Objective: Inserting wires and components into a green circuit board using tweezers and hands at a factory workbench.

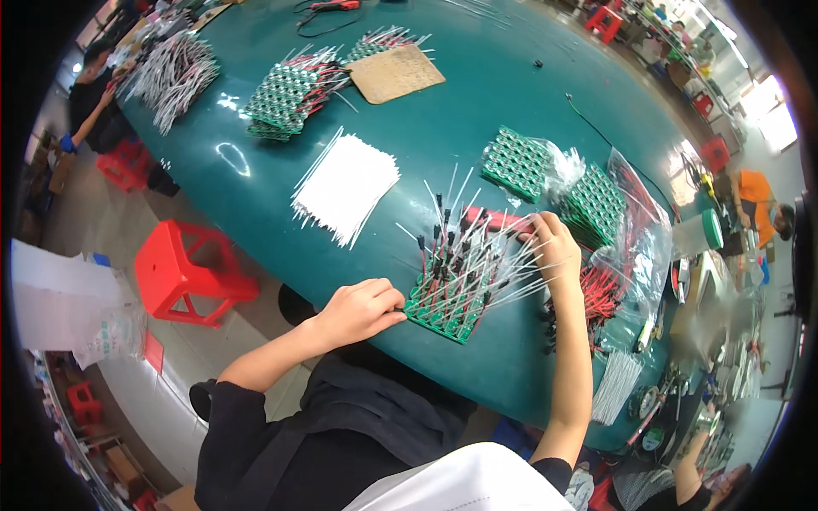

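Observation:
A green circuit board panel point(441, 325) lies near the table's front edge. From it stands a dense spray of white, red and black wires point(464, 264) with small black connectors. My left hand point(365, 308) is closed, thumb and fingers pinching the board's left edge. Above the wires' right side, my right hand point(555, 249) has its fingers curled round the right end of a long red tool point(494, 220). White wires cross in front of that hand and partly hide the tool, so its exact kind cannot be made out.
A pile of white tubes point(345, 187) lies left of centre. Stacked green boards point(516, 163) with plastic wrap lie beyond my right hand, red wires point(596, 294) beside my forearm. Wired boards point(285, 98) and cardboard point(396, 73) lie farther off. A red stool point(183, 268) stands left.

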The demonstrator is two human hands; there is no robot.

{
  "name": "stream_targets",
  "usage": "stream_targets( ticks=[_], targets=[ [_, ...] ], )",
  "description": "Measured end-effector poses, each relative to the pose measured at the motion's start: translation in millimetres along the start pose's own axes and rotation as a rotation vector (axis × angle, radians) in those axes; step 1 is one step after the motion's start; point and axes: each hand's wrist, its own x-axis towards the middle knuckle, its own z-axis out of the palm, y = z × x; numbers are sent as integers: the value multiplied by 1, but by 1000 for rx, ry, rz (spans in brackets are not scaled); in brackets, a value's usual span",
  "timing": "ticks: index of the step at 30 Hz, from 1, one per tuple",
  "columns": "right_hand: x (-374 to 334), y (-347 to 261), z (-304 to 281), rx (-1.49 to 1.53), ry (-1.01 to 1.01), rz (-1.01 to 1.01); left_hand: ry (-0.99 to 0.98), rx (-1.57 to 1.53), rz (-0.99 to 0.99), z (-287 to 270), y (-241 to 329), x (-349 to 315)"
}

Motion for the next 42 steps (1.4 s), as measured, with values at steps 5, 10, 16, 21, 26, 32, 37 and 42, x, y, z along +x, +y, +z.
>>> stream_targets(
  ticks=[5, 10, 16, 21, 26, 32, 37, 42],
  targets=[
    [-1, 5, -6, 174, -30, 179, -69, -75, 0, -1, -7, 6],
    [-32, 13, -57, 219, 59, 226, -365, -80, 30, -77, -30, 56],
    [-101, 4, -126, 51, 212, 380, -4, 523, -29, -113, -138, 214],
    [-169, -61, -155, 37, 353, 505, 60, 1018, -219, -96, -228, 274],
    [-224, -50, -120, 237, 130, 482, -285, 713, -382, -116, -239, 320],
    [-188, -176, -76, 516, 461, 631, -166, 850, -186, -94, -245, 319],
    [-194, -175, -50, 434, 503, 574, 419, 754, -232, -122, -198, 295],
    [-206, -179, -49, 467, 508, 595, 1001, 191, 105, -184, -110, 244]
  ],
)
